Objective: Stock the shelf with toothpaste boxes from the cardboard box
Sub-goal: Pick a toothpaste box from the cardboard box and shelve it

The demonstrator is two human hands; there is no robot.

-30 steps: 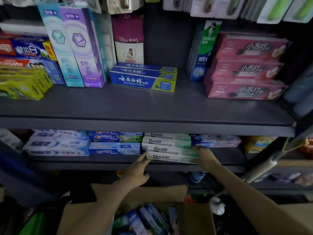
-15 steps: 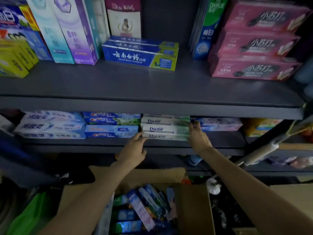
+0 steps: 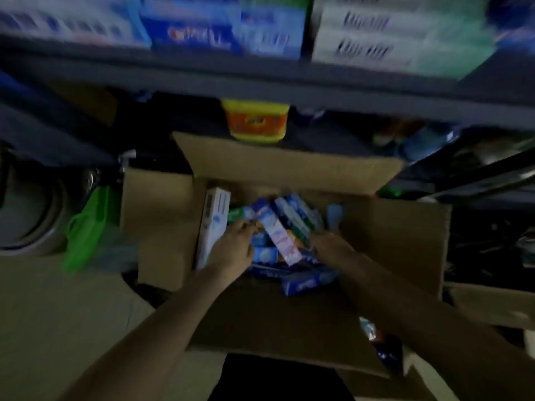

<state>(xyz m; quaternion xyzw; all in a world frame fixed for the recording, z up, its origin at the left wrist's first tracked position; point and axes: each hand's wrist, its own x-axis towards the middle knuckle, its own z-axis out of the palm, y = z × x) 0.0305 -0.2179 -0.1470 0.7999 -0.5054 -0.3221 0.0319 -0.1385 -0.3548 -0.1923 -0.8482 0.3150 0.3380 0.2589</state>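
Your left hand [image 3: 231, 250] and right hand [image 3: 330, 244] are both reaching down into the open carton [image 3: 289, 169], resting among the loose toothpaste boxes [image 3: 278, 235] piled inside; blur is hiding the fingers, so I cannot tell whether either is gripping. The shelf [image 3: 260, 79] is sitting above, already holding rows of boxes.

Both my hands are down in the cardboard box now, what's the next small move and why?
Probably close the left hand on one toothpaste box and lift it. Both hands, the right hand too, are among the loose boxes in the cardboard box, but the blur hides whether either grips anything yet, and the shelf is above.
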